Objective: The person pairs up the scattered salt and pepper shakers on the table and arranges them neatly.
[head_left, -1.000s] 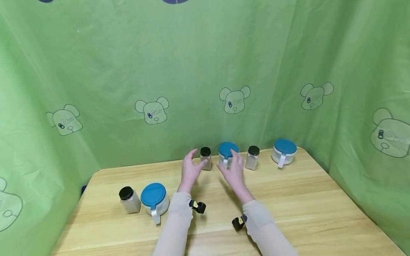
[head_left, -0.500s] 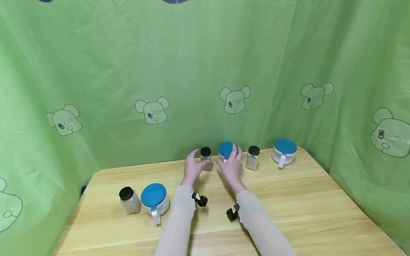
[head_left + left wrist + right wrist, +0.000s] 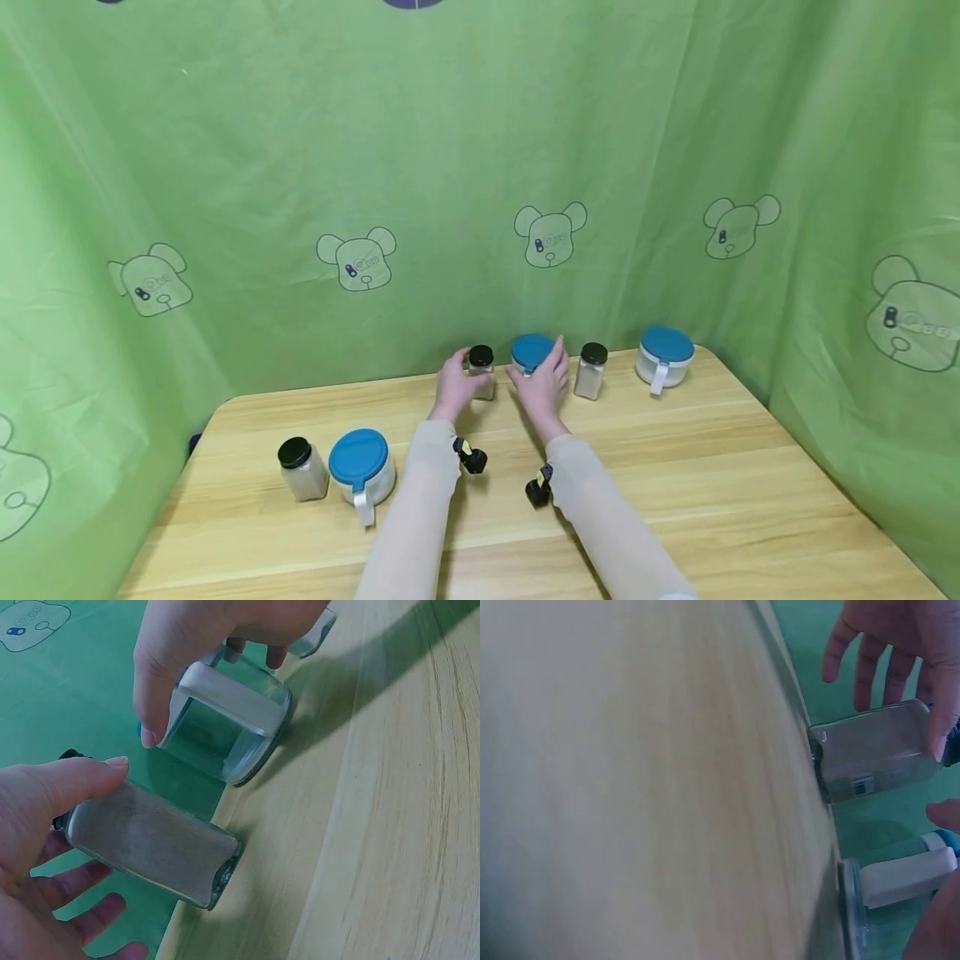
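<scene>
At the table's back edge, my left hand is around a clear square jar with a black lid and pale contents. Its thumb lies across the jar's near side by the lid, and its other fingers are spread behind the jar in the left wrist view. To the right, my right hand reaches around a round glass jar with a blue lid and a white handle. Thumb and fingers stand loosely apart on either side of it. The hand hides most of this jar in the head view. Both jars stand upright.
Right of my right hand stands another black-lidded jar, then another blue-lidded jar. At the front left are a black-lidded jar and a blue-lidded jar. A green curtain hangs behind the wooden table.
Both hands have moved forward and closer around the middle two jars, the left one shifting right and the right one slightly left. The jars have stayed in place.
</scene>
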A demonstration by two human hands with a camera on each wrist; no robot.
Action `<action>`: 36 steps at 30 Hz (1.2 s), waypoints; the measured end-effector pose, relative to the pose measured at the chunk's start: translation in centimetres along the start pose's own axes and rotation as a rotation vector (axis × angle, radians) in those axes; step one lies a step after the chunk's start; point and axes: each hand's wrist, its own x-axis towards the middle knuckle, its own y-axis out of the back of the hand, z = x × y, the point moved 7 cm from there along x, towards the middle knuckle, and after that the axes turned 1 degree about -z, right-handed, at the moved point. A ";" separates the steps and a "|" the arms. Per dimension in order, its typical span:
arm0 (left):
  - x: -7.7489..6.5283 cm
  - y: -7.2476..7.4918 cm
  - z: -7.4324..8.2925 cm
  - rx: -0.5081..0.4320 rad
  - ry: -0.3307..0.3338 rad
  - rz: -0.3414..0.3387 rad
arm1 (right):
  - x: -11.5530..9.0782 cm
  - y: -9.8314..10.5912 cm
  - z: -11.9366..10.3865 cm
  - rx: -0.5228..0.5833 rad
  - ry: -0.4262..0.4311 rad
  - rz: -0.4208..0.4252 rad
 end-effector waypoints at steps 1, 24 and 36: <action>0.0 -0.1 0.0 -0.005 -0.001 0.000 | 0.1 -0.1 0.2 0.003 -0.004 0.011; 0.1 -0.3 -0.1 0.007 -0.008 0.018 | 1.1 -0.7 1.5 -0.022 -0.081 0.081; 0.2 0.1 -0.4 0.115 0.009 0.062 | 1.1 -0.4 1.1 -0.050 -0.068 0.052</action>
